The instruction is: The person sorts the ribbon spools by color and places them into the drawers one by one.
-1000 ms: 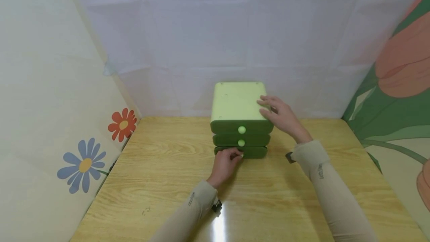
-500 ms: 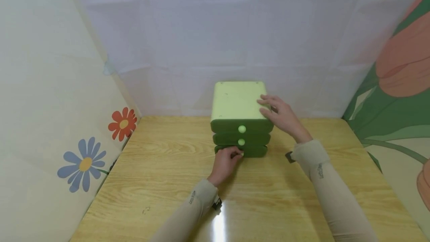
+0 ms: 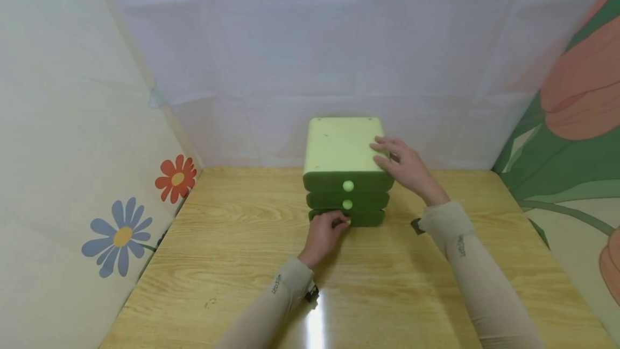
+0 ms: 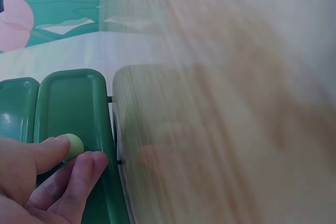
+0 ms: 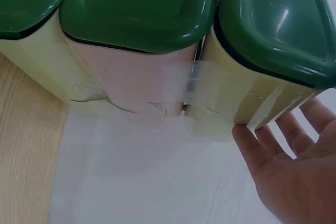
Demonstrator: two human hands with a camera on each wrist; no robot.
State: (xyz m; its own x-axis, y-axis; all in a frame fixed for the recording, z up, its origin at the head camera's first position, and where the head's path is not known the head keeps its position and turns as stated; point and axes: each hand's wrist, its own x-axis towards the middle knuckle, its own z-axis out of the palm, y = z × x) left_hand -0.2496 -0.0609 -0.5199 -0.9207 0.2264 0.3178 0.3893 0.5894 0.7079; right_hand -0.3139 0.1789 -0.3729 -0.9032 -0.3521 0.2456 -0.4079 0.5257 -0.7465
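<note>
A small desktop drawer unit (image 3: 345, 144) has a pale green top and three dark green drawer fronts, stacked one above another. Between thumb and fingers, my left hand (image 3: 323, 236) pinches the light green knob (image 4: 76, 145) of the bottom drawer (image 3: 368, 218). That drawer looks closed. My right hand (image 3: 407, 165) rests against the unit's upper right edge, its fingers on the top. In the right wrist view, the thumb touches the side of the top section, with the fingers loosely extended. The round knobs of the top drawer (image 3: 348, 186) and middle drawer (image 3: 347, 204) are uncovered.
The unit stands on a wood-grain table (image 3: 242, 263) near a white sheet backdrop (image 3: 271, 58). Flower-printed panels border the table on the left (image 3: 43, 123) and right (image 3: 581, 176). Clear tape (image 5: 205, 90) runs across the unit's side, over a pink middle section.
</note>
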